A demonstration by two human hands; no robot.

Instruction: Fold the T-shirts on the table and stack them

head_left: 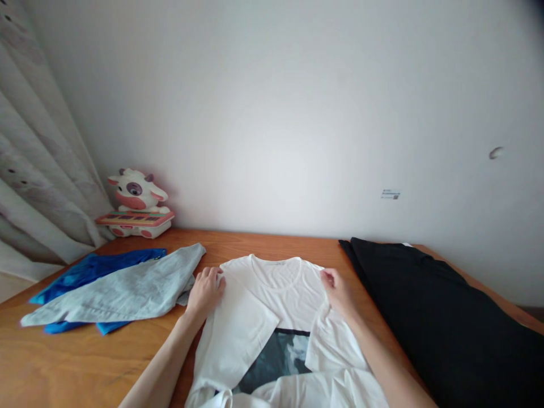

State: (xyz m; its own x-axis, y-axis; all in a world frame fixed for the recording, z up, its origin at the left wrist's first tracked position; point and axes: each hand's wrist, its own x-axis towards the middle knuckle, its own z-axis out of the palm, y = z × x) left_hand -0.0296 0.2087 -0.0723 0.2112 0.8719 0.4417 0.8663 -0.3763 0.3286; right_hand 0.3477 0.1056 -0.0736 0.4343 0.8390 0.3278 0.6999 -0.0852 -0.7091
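My right grip (335, 288) pinches one shoulder of the white T-shirt (244, 309); opposite, my left grip (207, 289) rests half-open on the other, seemingly keeping it flat.

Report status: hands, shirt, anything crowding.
Left hand on white shirt at one shoulder, right hand pinching the other. Sleeves folded inward, lower part rumpled. Grey garment close beside left hand.

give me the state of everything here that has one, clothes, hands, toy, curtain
White shirt: laid out, sleeves turned inward, lower part bunched
Gray garment: loosely laid over blue one
Blue garment: rumpled, partly covered
Black garment: spread out
Cow toy: upright
Curtain: hanging in folds
Left hand: on shirt shoulder
Right hand: pinching other shoulder
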